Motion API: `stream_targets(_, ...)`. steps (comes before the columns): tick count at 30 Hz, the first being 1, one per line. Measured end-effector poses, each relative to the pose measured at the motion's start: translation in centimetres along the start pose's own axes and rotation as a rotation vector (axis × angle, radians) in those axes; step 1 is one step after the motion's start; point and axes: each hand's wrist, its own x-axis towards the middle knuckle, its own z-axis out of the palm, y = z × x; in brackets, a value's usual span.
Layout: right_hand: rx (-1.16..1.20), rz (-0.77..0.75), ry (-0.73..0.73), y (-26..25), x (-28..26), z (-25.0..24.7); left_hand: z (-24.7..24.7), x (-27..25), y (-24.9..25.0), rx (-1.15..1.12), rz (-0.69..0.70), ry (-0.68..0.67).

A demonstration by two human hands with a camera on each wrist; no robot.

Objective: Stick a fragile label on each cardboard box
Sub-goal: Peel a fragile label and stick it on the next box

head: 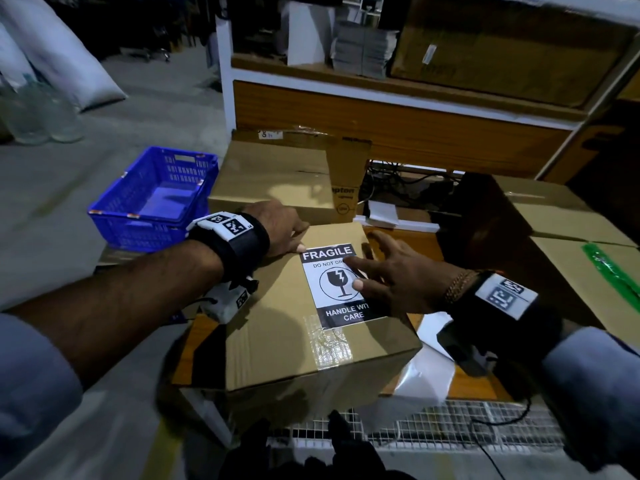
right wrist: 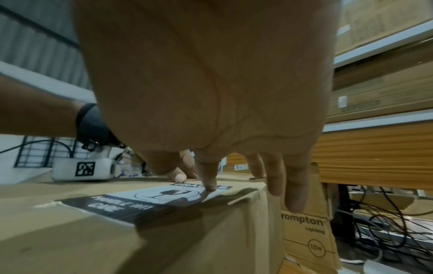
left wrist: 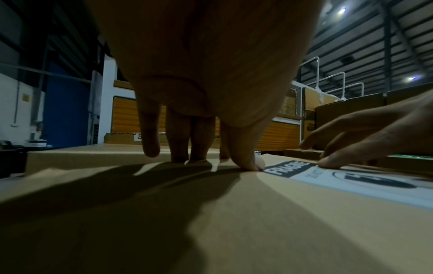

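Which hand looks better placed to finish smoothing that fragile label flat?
Probably the right hand: its fingertips already rest on the fragile label, spread across it. The left hand sits at the cardboard box far corner, its thumb just touching the label's edge, seemingly steadying.

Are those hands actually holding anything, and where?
Nothing is gripped. The right hand presses straight fingertips on the fragile label; the left hand rests fingertips on the cardboard box beside the label's top corner.
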Motion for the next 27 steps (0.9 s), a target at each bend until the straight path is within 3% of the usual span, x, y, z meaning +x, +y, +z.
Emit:
stream_targets(5, -0.098, -0.084, 0.091, -1.2, 1.8, -1.2, 0.2, 0.1, -0.1, -0.03, -0.007, 0.01)
stream_targets(10, 0.021, -0.213, 0.181, -3.1, 3.7, -1.0, 0.2, 0.0, -0.3, -0.055, -0.013, 0.011)
stream_targets(18, 0.005, -0.087, 0.174, -1.1, 3.9, -2.4, 0.3, 0.2, -0.6, -0.034, 0.009, 0.017)
stream_targets(27, 0.104, -0.229, 0.191, -2.8, 3.8, -1.8, 0.4, 0.4, -0.6, -0.046, -0.016, -0.002)
